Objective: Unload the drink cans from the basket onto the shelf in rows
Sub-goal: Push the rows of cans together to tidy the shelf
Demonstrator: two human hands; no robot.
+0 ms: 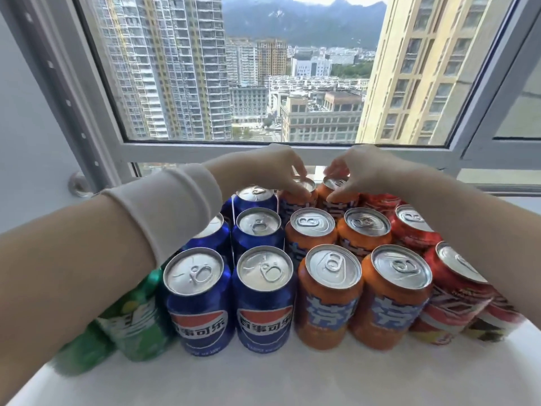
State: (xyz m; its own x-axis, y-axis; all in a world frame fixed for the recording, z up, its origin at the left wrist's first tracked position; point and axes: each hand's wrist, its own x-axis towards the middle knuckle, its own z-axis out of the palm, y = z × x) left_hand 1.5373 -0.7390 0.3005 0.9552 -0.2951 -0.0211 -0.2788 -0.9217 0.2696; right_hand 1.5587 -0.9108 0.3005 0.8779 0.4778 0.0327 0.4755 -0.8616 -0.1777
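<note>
Back row on white shelf point(292, 376): left hand point(278, 168) fingers grip rear-left Fanta can point(292, 205) top, right hand point(363, 168) fingers grip rear-right Fanta can point(336, 205) top.

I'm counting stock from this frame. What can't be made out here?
Green cans, head view: the left forearm covers most of them, so the count is unclear.
Red cans: the right forearm hides the outer ones, and the labels are blurred.
Back orange cans: the left hand and right hand grip them, covering the tops.
Basket: not in frame.
</note>
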